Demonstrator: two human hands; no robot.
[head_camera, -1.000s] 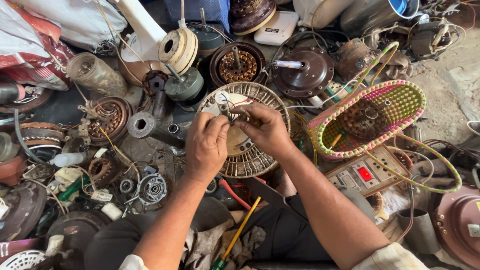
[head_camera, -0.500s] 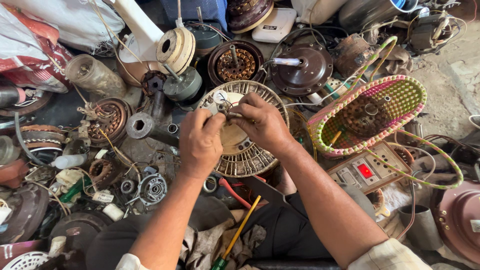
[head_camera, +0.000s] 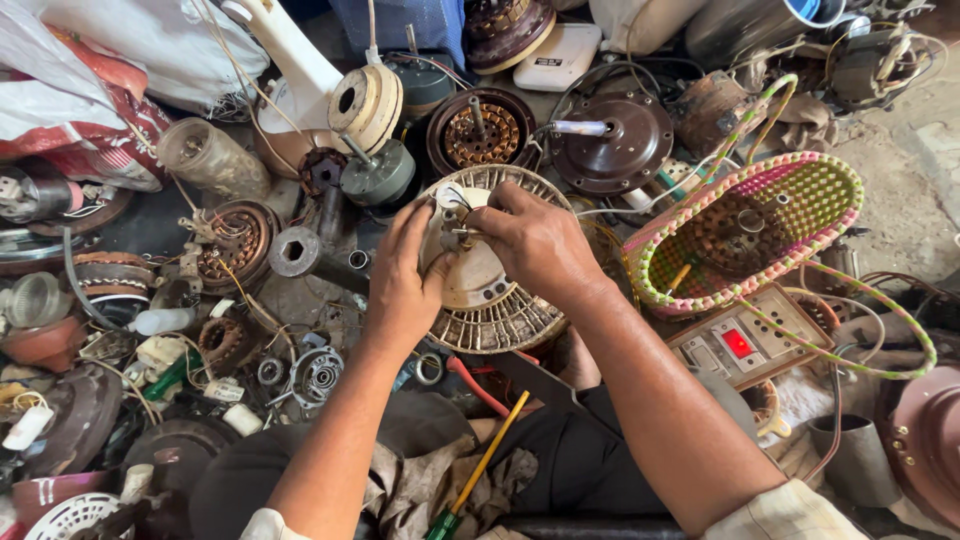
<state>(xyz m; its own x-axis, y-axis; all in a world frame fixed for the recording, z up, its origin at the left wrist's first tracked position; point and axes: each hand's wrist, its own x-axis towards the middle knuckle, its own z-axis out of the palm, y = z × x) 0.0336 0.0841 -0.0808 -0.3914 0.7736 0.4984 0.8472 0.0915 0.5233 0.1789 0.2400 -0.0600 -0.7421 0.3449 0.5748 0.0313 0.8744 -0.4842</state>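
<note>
Hemmed in around fan motor housing (head_camera: 490, 290): woven basket (head_camera: 745, 235) close right, dark rotor (head_camera: 610, 135) and copper stator (head_camera: 480, 135) behind, hex socket (head_camera: 295, 250) left. Small bare floor patch (head_camera: 300, 300) left of left hand (head_camera: 405, 275).

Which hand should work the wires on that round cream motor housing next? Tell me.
Probably the right hand: its fingertips already pinch at the wires atop the round cream motor housing, while the left hand braces its rim.
</note>
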